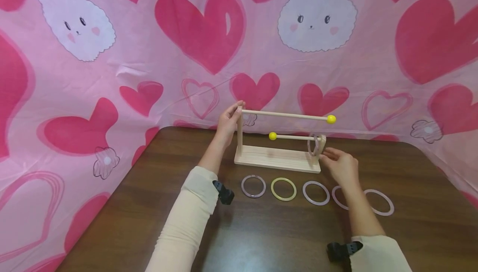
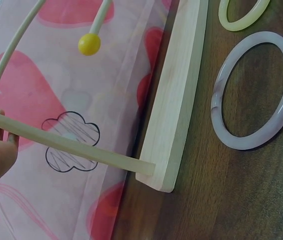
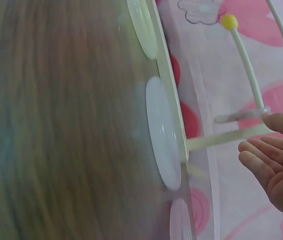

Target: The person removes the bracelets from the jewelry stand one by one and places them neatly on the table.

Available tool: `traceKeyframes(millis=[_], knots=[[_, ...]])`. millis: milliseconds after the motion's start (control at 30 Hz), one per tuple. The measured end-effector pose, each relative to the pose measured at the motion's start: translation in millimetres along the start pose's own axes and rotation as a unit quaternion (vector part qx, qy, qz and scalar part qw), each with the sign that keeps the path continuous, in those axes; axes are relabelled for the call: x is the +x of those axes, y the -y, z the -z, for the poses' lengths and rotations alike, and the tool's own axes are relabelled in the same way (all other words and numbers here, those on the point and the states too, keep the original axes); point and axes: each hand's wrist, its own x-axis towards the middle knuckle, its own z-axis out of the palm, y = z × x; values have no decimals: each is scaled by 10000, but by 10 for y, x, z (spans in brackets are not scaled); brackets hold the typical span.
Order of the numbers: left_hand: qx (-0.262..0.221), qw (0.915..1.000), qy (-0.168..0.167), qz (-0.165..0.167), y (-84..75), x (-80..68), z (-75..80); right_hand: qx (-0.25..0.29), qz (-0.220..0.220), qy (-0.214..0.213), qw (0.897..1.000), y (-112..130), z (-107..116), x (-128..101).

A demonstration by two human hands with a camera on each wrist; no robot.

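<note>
While blurred elsewhere (right wrist), left hand (image 1: 228, 122) grips rack (image 1: 277, 159).

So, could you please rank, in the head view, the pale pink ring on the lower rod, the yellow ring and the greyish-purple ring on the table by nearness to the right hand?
1. Pale pink ring on the lower rod, just left of the right hand.
2. Yellow ring, lying on the table, further left.
3. Greyish-purple ring, leftmost on the table.

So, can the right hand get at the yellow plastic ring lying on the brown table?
Probably yes: the yellow plastic ring lies flat in front of the wooden stand, with nothing between it and the right hand.
</note>
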Motion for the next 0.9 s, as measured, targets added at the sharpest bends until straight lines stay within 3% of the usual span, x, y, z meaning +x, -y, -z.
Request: traceKeyframes(millis=[167,400,633,900], knots=[[48,10000,-18,-15,4,-3,2,78,155,-296,9994,80,-114,10],[2,10000,-4,-68,-2,-11,3,208,34,-469,9987,161,-215,58],[9,10000,-13,-14,-1,-12,5,-187,1,-913,9957,210,-312,107],[-105,9999,0,-20,2,-6,-2,-372,-179,-1099,9931,309,-390,161]])
